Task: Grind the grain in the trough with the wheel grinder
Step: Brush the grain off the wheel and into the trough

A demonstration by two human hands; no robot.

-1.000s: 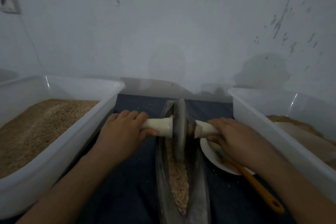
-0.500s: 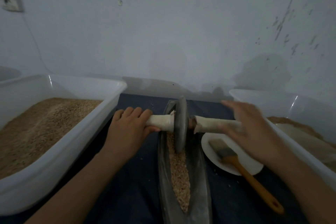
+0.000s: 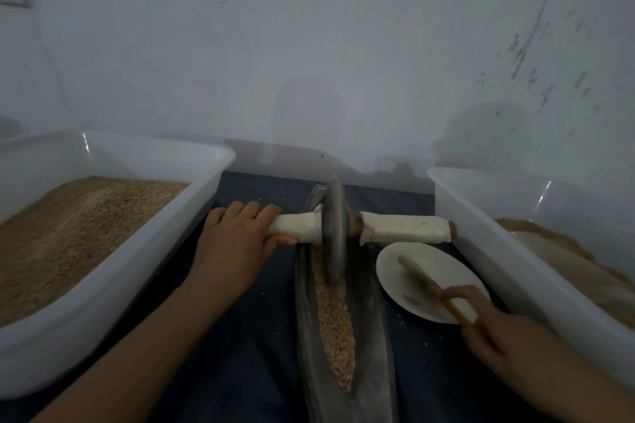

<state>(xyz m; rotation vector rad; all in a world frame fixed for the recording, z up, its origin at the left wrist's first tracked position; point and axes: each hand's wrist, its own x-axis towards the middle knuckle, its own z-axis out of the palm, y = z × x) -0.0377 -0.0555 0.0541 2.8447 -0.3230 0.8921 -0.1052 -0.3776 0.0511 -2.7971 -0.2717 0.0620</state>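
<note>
— Meanwhile, where does the wheel grinder (image 3: 332,233) stand?

— Upright in the trough (image 3: 371,336), its rim sunk in the grain (image 3: 335,316) toward the far end. The left hand (image 3: 237,237) wraps the left handle; the right handle (image 3: 405,232) sticks out bare.

— And the right hand (image 3: 494,330)?

— Closed on a blurred brush (image 3: 436,292) over the white plate (image 3: 398,285), between trough and right-hand tub (image 3: 515,268).

— How will the wheel handle?

— Likely heavy and rigid, prone to tip on one grip. The wrapped handles, each side of the disc, look the surest hold; loose grain should shift and crush underneath.
</note>
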